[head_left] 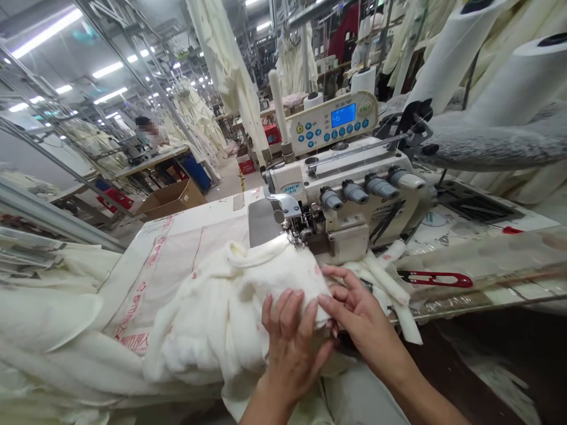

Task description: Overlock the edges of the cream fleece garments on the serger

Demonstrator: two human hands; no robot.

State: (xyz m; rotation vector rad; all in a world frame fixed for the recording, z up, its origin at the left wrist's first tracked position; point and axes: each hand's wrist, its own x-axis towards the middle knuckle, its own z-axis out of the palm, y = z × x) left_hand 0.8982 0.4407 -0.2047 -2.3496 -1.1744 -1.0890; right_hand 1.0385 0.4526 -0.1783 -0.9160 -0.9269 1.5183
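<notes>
A cream-white garment point(212, 319) with small pinkish prints lies bunched in front of a white overlock sewing machine point(287, 177). Its far edge reaches under the machine's presser foot point(299, 236). My left hand point(295, 336) rests on the cloth near its right edge, fingers bent and pressed onto it, the thumb partly beneath. Just to the right, my right hand point(354, 307) pinches that same edge between thumb and fingers. Both hands are on the near side of the needle area, a short way from it.
Red thread snips point(436, 278) lie on the table's right, beside rolled white fabric strips point(394, 283). Large thread cones point(514, 82) stand at the upper right. More cream fabric point(44, 330) is heaped on the left. A person point(153, 133) sits at another machine behind a cardboard box point(170, 198).
</notes>
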